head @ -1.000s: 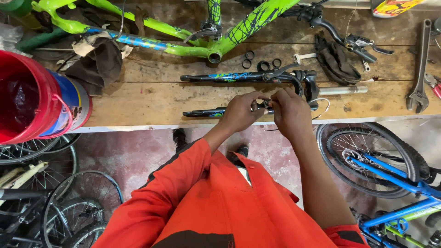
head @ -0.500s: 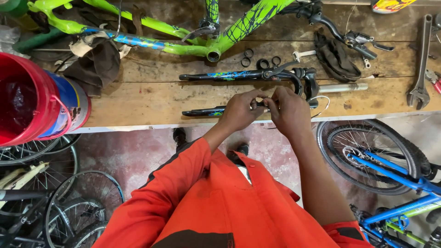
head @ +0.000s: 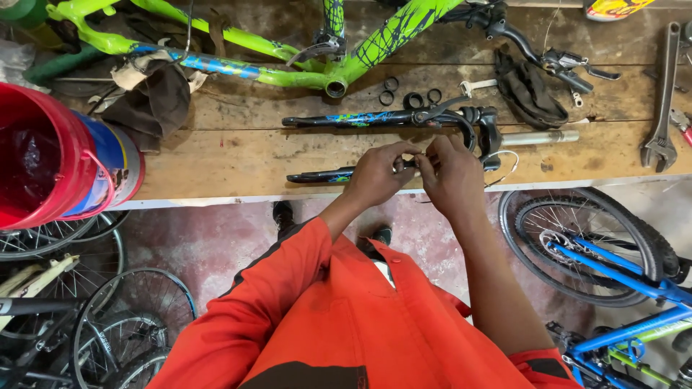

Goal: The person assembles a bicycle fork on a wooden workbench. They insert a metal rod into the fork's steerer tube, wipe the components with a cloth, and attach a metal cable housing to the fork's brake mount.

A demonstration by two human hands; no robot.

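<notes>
A black bicycle fork (head: pixel 375 119) with blue-green markings lies across the wooden workbench (head: pixel 238 155), its nearer leg (head: pixel 321 175) pointing left. My left hand (head: pixel 378 175) and my right hand (head: pixel 454 176) meet over the middle of that nearer leg, fingertips pinched together on a small part that the fingers mostly hide. A thin wire loop (head: pixel 504 164) sticks out just right of my right hand. Several black rings (head: pixel 407 94) lie beyond the fork. My orange sleeve covers the left arm; the right forearm is bare.
A bright green bike frame (head: pixel 346 50) spans the back of the bench. Handlebars with brake levers (head: pixel 555 57), a dark rag (head: pixel 530 90) and a large wrench (head: pixel 662 97) lie right. A red bucket (head: pixel 40 155) stands left. Wheels (head: pixel 94 317) and a blue bike (head: pixel 613 252) crowd the floor.
Both hands have stayed at the same spot on the fork's near leg. The fingers have shifted slightly against each other; nothing else on the bench has moved.
</notes>
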